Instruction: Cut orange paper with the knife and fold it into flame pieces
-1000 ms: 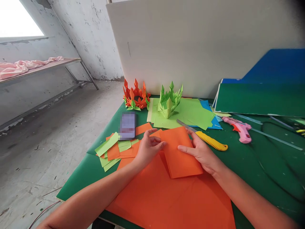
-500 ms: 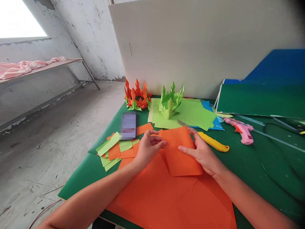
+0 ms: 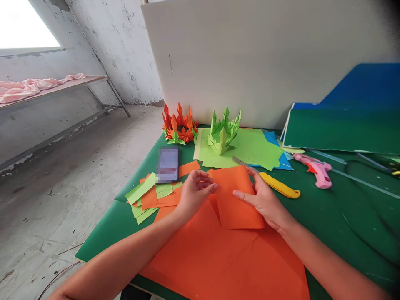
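Observation:
A folded piece of orange paper (image 3: 236,208) is held up in front of me. My right hand (image 3: 264,200) grips its right side, thumb across the front and fingers behind the edge. At the paper's left edge, my left hand (image 3: 198,191) is loosely curled, with a small gap between thumb and fingers; its fingertips are very close to the edge or touching it. Beneath both hands lies a large orange sheet (image 3: 231,266). A yellow utility knife (image 3: 279,185) rests just beyond my right hand, blade pointing left.
Orange and green paper pieces (image 3: 142,189) lie left, beside a phone (image 3: 168,164). Farther back are an orange paper crown (image 3: 181,127) and a green paper crown (image 3: 221,139) near green sheets (image 3: 256,146). A pink glue gun (image 3: 318,171) and boards (image 3: 340,129) are right.
The folded paper's lower edge has risen very slightly. Both hands keep nearly the same place and grip, and the view has shifted a touch.

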Motion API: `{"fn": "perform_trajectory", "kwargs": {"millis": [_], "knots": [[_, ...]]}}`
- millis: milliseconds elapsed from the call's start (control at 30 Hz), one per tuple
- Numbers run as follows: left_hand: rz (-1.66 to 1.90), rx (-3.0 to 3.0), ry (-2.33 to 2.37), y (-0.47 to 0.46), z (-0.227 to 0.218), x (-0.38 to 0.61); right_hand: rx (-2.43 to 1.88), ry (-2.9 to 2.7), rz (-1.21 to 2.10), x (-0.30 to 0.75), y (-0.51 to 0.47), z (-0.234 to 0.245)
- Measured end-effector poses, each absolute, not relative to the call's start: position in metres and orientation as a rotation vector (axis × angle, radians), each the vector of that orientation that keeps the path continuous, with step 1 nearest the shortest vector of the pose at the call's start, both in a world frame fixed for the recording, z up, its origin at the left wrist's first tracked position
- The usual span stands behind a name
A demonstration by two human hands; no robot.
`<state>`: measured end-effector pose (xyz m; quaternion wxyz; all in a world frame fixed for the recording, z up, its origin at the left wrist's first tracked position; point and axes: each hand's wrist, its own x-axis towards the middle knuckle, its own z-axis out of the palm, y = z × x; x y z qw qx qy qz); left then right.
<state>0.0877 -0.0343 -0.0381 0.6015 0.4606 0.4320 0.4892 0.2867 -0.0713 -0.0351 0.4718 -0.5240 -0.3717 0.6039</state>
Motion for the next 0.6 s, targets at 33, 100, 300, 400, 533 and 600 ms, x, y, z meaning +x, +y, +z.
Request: {"fn": "perform_trajectory", "kwargs": {"millis": [33,100,300,400,533,600], "knots": [[1.132,1.069,1.003,-0.0342,-0.0383,0.0877,-1.287,-0.910,1.475,0.2866,-0.0714,-0.0350],[1.133,1.072,1.004,-0.0338,-0.0387,0.0877,-1.297,-0.908,1.469,0.2862,-0.0716,-0.0347],[1.095,1.105,0.990,-0.0333,-0.0386,0.0870,-1.318,-0.902,1.450,0.2842,-0.0715,-0.0335],[1.046,1.153,1.033,-0.0338,-0.0381,0.0860,-1.315,-0.898,1.447,0.2839,-0.0708,-0.0346],[1.033,1.214,1.060,-0.0350,-0.0357,0.0859,-1.291,-0.885,1.457,0.2840,-0.0699,-0.0378],[1.023,1.260,1.073,-0.0359,-0.0342,0.0865,-1.288,-0.875,1.454,0.2843,-0.0696,-0.0387]]}}
